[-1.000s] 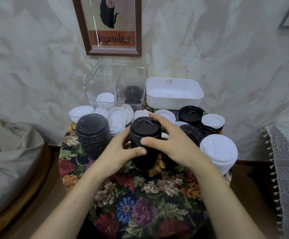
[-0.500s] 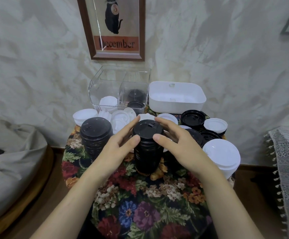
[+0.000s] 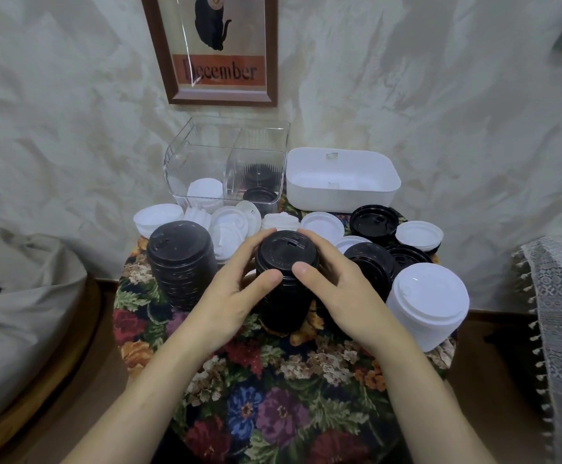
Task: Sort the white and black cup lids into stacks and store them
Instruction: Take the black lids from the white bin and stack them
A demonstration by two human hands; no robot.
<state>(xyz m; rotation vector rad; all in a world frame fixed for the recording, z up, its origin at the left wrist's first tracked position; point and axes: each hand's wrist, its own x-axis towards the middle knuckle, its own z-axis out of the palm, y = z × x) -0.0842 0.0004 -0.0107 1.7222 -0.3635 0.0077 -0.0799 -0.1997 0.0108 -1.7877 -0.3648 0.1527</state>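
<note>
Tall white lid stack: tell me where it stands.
In the head view, the tall white lid stack stands front right on the table, beside the right hand.

The left hand point(image 3: 232, 296) and right hand point(image 3: 339, 293) hide much of the middle black stack point(image 3: 286, 256).

home living room, framed December cat print point(image 3: 221, 48) on textured wall, floral-clothed table point(image 3: 272, 396), beanbag point(image 3: 21, 296)
</note>
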